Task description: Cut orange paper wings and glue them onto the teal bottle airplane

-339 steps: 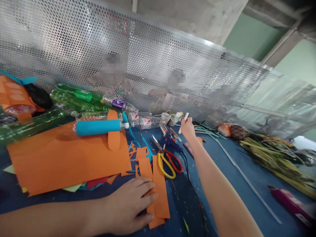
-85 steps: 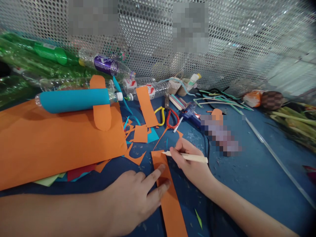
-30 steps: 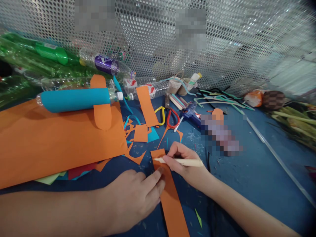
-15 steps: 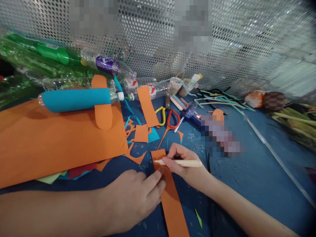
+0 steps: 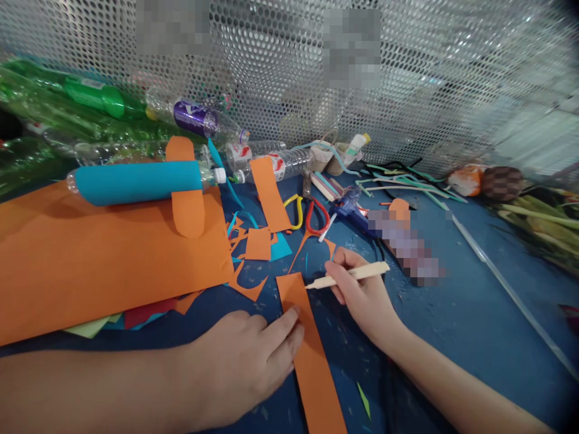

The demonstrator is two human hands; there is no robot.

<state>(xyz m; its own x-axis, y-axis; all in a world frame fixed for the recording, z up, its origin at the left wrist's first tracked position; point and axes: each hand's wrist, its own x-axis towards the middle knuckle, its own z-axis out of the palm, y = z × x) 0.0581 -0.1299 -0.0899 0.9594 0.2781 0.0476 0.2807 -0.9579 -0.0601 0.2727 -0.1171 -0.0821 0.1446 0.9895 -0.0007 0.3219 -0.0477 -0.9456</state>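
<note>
Left hand (image 5: pixel 246 355) flat, fingers pressing orange strip (image 5: pixel 310 355) onto blue table (image 5: pixel 452 325), dead centre near bottom edge. Right hand (image 5: pixel 362 295) pinches pale pencil (image 5: pixel 348 276), tip just off strip's top right corner, looks like it's lifted, hard to tell. Marking step, probably; next needs tip back on paper, strip kept pinned. Scissors (image 5: pixel 307 214) at 12 o'clock, glue gun (image 5: pixel 350 208) at 1, big orange sheet (image 5: pixel 104 259) at 10. Open room at 3 to 4 o'clock.
</note>
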